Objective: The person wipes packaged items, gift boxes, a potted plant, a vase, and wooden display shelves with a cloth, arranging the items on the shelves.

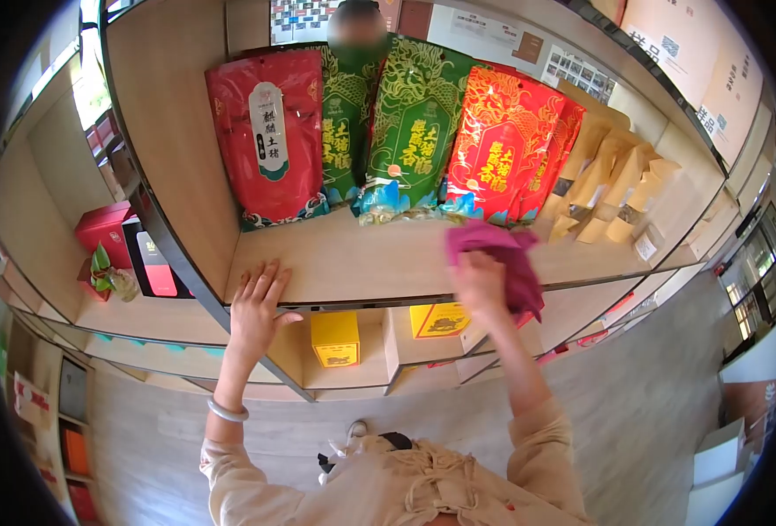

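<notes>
My left hand (261, 302) lies with its fingers spread on the front left part of the wooden shelf (344, 263). A purple-red cloth (506, 263) is under and around my right hand (480, 280), which presses it on the shelf near the front edge; motion blurs the fingers. Behind the hands stand a dark red pouch (274, 140), green pouches (416, 123) and bright red pouches (506, 145), with brown paper bags (611, 180) to the right.
Yellow boxes (335, 337) sit in the compartments below. On the left shelf are a red box (106, 235), a small plant (101, 267) and a black frame (153, 263). A person (356, 35) is behind the shelf. White boxes (718, 451) stand at the lower right.
</notes>
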Tool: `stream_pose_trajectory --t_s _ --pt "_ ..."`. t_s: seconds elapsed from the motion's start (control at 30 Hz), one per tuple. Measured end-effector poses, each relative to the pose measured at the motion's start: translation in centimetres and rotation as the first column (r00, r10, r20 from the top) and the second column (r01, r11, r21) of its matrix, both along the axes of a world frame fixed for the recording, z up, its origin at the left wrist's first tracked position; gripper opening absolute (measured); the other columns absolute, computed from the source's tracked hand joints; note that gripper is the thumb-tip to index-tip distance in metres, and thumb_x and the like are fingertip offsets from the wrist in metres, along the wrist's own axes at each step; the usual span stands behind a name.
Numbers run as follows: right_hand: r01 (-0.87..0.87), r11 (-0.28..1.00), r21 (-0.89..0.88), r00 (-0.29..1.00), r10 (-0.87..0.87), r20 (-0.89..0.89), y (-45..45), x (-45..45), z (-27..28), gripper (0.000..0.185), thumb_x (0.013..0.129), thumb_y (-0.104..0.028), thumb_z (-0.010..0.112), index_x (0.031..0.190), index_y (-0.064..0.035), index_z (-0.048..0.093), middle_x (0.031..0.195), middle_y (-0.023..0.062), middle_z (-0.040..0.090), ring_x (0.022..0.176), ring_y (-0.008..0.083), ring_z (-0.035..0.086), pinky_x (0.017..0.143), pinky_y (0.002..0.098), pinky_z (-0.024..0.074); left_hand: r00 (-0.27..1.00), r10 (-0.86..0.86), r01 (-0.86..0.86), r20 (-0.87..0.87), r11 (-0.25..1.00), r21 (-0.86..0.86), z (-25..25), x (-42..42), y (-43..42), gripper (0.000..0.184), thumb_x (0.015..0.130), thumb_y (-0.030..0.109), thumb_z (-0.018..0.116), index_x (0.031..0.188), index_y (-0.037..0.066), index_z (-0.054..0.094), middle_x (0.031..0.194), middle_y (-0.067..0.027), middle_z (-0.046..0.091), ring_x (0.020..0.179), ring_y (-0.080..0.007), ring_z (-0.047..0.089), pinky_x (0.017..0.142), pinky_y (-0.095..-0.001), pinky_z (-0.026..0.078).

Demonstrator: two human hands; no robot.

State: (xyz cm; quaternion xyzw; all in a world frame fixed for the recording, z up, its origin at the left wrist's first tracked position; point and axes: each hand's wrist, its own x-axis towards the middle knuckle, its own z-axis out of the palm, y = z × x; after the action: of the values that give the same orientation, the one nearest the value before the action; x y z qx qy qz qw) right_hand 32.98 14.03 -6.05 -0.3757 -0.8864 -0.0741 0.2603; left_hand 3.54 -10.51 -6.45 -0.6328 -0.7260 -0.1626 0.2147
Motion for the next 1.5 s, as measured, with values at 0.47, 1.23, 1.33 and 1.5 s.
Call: stream_pose_trajectory --t_s 0.47,1.23,1.33,1.5 --pt "-0.652 0.750 -0.107 0.750 0.660 0.055 -9.4 -16.4 1.6 0.041 0.084 -0.036 0.062 0.114 -0.0088 0.059 0.132 0.0104 0.049 0.118 0.0269 0.048 0.086 0.0447 0.0354 0.941 -0.300 0.337 -0.157 0.867 0.366 -5.9 0.7 -4.4 0.034 0.083 0.035 0.066 0.108 0.013 0.062 0.133 -0.0172 0.048 0.126 -0.0350 0.044 0.105 -0.0484 0.037" --pt "-0.577 0.790 0.206 0.814 0.577 0.069 -18.2 -22.6 0.3 0.053 0.070 -0.034 0.075 0.109 -0.0043 0.054 0.117 0.0146 0.055 0.105 0.0280 0.053 0.081 0.0412 0.0391 0.906 0.210 -0.209 0.368 0.977 -0.043 -13.3 11.6 -22.3 0.037 0.079 0.010 0.056 0.116 0.008 0.056 0.132 -0.0172 0.047 0.131 -0.0323 0.039 0.109 -0.0469 0.032" --pt "-0.593 0.778 0.209 0.792 0.610 -0.024 -17.8 -20.2 -0.7 0.035 0.076 -0.015 0.068 0.108 -0.0032 0.056 0.116 0.0124 0.058 0.103 0.0289 0.055 0.082 0.0425 0.0389 0.882 0.274 -0.260 0.382 0.961 -0.090 -13.2 13.2 -24.9 0.036 0.079 0.010 0.057 0.115 0.009 0.056 0.132 -0.0171 0.047 0.130 -0.0325 0.039 0.109 -0.0471 0.032" --pt "-0.656 0.737 0.163 0.650 0.662 -0.373 -18.6 -16.4 -1.9 0.024 0.076 0.002 0.058 0.098 -0.0033 0.063 0.108 0.0106 0.062 0.101 0.0297 0.057 0.085 0.0407 0.0394 0.820 0.384 -0.395 0.425 0.916 -0.066 -14.2 12.7 -27.8 0.033 0.078 0.009 0.057 0.111 0.008 0.059 0.129 -0.0170 0.049 0.129 -0.0332 0.040 0.108 -0.0474 0.033"
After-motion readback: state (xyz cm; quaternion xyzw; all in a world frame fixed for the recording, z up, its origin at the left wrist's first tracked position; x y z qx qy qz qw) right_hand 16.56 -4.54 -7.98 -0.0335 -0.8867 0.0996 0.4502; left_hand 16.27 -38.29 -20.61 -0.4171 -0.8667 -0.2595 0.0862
